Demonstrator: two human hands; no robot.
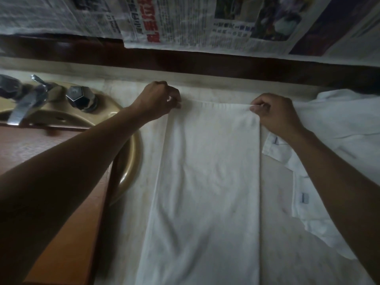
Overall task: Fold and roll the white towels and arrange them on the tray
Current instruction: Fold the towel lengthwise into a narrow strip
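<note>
Pinched the two far corners of the towel point(209, 171) with curled fingers point(257, 109), left hand point(158, 99) and right hand point(275, 114) equally near. Lay flat on the desk point(275, 192), long axis running from the fingers back toward the body (white, faintly creased, edges straight).

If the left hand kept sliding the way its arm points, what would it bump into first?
Probably the dark wooden ledge along the wall. The left hand, pinching the towel's far corner, has only bare countertop before it, though depth is unclear.
</note>
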